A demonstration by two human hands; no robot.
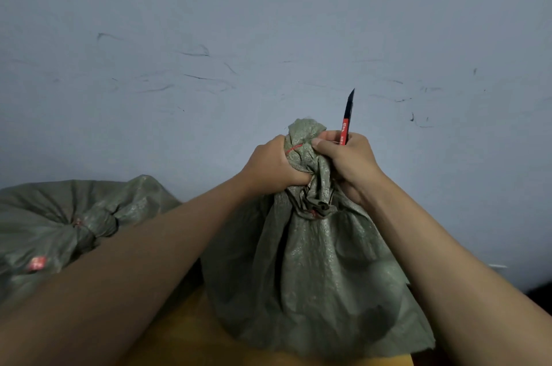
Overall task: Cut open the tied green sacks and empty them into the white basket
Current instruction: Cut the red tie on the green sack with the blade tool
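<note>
With your left hand (276, 164) gripping the green sack's neck (301, 156) and right hand (348, 161) clutching neck and utility knife (347, 117), slice the red tie (294, 149) away from your fingers.

A pale blue-grey wall (268, 21) filled the upper frame from nine through twelve to three o'clock, marked with thin dark scuffs (194, 54) scattered across its middle band. A yellowish-brown surface (191, 332) lay at six o'clock. A small white strip (498, 266) sat at four o'clock, against the wall.
</note>
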